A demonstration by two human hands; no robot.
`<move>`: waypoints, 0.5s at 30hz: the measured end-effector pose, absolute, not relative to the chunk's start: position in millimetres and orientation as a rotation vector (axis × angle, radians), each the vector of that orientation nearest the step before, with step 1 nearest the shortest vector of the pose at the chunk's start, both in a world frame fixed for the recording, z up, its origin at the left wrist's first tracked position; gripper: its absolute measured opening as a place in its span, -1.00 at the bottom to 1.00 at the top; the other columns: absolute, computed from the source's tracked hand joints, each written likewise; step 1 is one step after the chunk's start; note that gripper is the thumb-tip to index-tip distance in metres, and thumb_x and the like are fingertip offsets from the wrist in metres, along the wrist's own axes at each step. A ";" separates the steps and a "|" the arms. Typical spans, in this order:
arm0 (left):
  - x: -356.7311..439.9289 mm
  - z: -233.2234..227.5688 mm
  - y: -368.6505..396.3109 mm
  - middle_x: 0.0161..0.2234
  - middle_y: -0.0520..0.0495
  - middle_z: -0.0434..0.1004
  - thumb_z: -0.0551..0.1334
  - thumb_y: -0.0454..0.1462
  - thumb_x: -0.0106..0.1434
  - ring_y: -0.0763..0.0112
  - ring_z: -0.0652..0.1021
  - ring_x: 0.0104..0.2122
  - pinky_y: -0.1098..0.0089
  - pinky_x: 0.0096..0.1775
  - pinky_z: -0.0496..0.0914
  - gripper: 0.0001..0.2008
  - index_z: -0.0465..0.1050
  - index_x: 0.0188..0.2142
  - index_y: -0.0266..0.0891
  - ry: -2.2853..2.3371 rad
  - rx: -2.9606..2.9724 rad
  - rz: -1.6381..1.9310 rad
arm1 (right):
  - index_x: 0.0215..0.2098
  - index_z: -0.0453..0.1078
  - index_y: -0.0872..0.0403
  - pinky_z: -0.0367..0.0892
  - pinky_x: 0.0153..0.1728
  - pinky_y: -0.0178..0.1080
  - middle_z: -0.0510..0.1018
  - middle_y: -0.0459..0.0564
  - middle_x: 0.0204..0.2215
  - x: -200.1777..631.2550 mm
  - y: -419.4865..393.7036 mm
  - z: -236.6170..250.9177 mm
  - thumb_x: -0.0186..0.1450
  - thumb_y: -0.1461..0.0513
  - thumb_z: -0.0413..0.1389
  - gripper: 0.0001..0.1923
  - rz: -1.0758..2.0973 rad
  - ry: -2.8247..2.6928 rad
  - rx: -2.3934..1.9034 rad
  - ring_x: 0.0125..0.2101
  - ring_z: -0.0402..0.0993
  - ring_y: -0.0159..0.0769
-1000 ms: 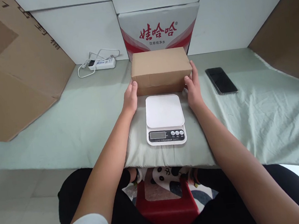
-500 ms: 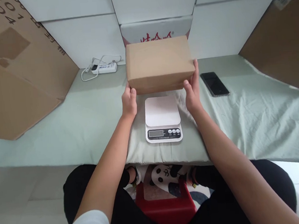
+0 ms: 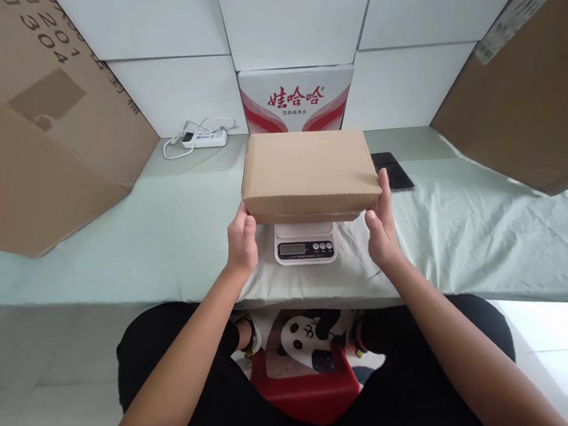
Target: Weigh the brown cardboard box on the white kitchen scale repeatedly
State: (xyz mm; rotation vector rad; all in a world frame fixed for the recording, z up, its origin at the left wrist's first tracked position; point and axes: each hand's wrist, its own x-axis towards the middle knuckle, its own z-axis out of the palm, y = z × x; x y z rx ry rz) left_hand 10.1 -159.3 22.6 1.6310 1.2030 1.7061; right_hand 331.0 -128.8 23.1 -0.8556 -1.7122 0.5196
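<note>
A plain brown cardboard box sits over the white kitchen scale, hiding the scale's platform; only the display strip and buttons show below it. My left hand grips the box's left end and my right hand grips its right end. I cannot tell whether the box rests on the platform or hovers just above it.
The pale green cloth covers the table. A black phone lies right of the box. A white power strip lies at the back left, a red-and-white carton stands behind, and large cardboard sheets lean at both sides.
Both hands lifted the box from the cloth behind the scale, carried it toward me and lowered it over the scale's platform.
</note>
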 end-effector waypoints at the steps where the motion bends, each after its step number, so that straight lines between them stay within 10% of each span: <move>1: 11.2 22.8 -161.5 0.15 -0.27 0.78 -0.02 0.31 0.61 -0.04 0.71 0.25 0.02 0.23 0.59 -0.27 0.57 0.33 -0.08 1.199 1.633 1.699 | 0.74 -0.27 -0.55 0.21 0.67 0.45 0.00 -0.26 0.78 332.0 -128.4 21.7 0.56 -0.33 0.01 -0.07 0.521 -1.717 -0.864 0.74 0.03 0.15; 15: 14.5 16.8 -177.7 0.26 -0.28 0.73 -0.01 0.29 0.63 -0.04 0.67 0.33 0.03 0.26 0.59 -0.28 0.53 0.37 -0.11 1.212 1.600 1.589 | 0.77 -0.21 -0.37 -0.02 0.75 0.41 -0.06 -0.23 0.80 335.8 -134.1 16.8 0.58 -0.33 -0.01 -0.06 0.521 -1.719 -0.956 0.79 -0.23 0.21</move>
